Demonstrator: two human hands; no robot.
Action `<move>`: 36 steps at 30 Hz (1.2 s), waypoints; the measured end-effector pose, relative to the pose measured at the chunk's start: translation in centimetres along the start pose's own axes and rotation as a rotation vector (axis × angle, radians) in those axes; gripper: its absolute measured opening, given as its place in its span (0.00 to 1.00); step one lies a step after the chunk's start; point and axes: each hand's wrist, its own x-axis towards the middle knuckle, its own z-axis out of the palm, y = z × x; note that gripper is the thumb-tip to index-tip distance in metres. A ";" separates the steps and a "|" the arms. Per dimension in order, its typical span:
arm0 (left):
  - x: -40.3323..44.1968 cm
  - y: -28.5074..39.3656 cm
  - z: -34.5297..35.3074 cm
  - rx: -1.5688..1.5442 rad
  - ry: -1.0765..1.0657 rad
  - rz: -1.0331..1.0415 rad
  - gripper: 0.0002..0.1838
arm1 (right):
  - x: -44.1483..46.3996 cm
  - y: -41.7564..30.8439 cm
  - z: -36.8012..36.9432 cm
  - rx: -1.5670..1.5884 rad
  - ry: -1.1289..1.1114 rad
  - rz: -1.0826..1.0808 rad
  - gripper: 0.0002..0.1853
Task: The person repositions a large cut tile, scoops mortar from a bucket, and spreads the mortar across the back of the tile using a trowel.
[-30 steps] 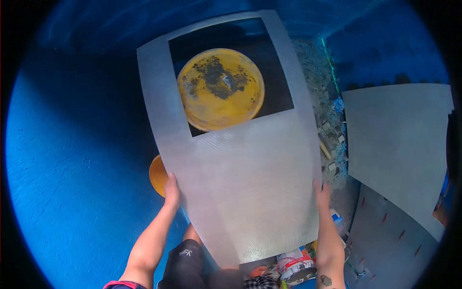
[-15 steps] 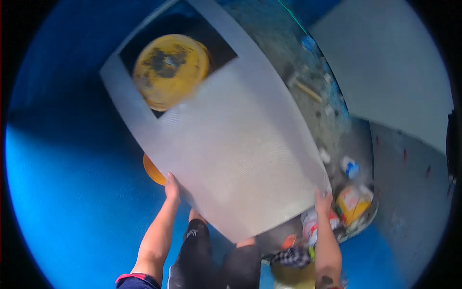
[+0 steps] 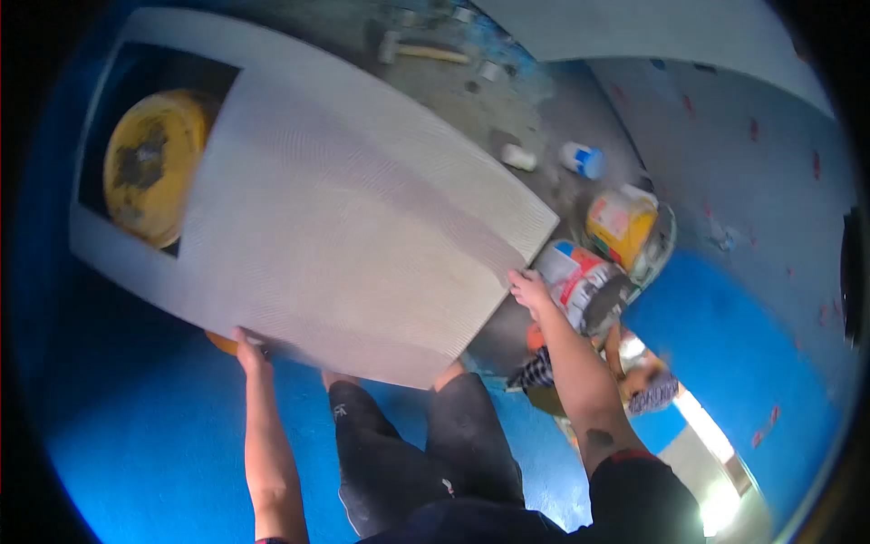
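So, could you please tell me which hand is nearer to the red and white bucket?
Right: the right hand grips the panel just left of the bucket; the left hand holds the panel's lower edge, farther left.

Mixed light, I'd say: hard glare btm R, blue surface (image 3: 154, 453) bright low L, deep shadow above; pale panel (image 3: 362, 227) bowed w/ fisheye, yellow lid (image 3: 145, 172) a bit blurry, pic corners black.

I log grey floor (image 3: 544, 113), debris-strewn. On it, by my count: light-handled hammer (image 3: 433, 54); pale block (image 3: 490, 71); small white container (image 3: 519, 157), tipped; white-and-blue container (image 3: 582, 160); bucket with red-and-white markings (image 3: 584, 283); blue smears near hammer.
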 end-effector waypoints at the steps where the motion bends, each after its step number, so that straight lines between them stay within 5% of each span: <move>1: 0.4 0.2 -0.3 0.028 0.012 -0.018 0.38 | -1.1 0.0 0.9 0.049 0.036 -0.055 0.39; 2: 4.6 -2.5 -1.8 0.004 -0.020 0.235 0.40 | -2.4 -0.4 2.1 0.094 0.037 -0.122 0.39; 7: -3.4 6.6 1.7 0.633 0.496 0.565 0.30 | -0.6 -1.4 3.7 -0.023 0.083 0.048 0.47; 9: -3.2 9.3 2.5 0.738 0.610 1.005 0.27 | -0.4 -2.2 4.8 -0.061 0.118 0.068 0.48; 15: -3.8 21.2 9.0 0.714 0.177 1.369 0.26 | -0.3 -1.1 4.9 -0.066 0.219 0.153 0.53; 18: -3.9 24.9 12.2 0.861 0.077 1.133 0.28 | -1.1 -0.6 5.8 0.014 0.167 0.137 0.57; 24: -3.0 25.6 15.2 0.957 0.095 1.088 0.31 | 0.7 1.6 7.4 0.267 0.183 0.182 0.61; 26: -1.9 26.4 15.8 0.949 0.056 1.070 0.33 | 1.1 3.4 7.1 0.346 0.087 0.038 0.60; 29: -1.3 27.2 16.5 0.892 -0.058 1.010 0.35 | 1.4 3.9 7.9 0.375 0.265 0.033 0.58; 36: -2.0 29.1 16.8 0.973 -0.065 0.863 0.35 | -0.4 2.7 7.8 0.286 0.118 -0.027 0.56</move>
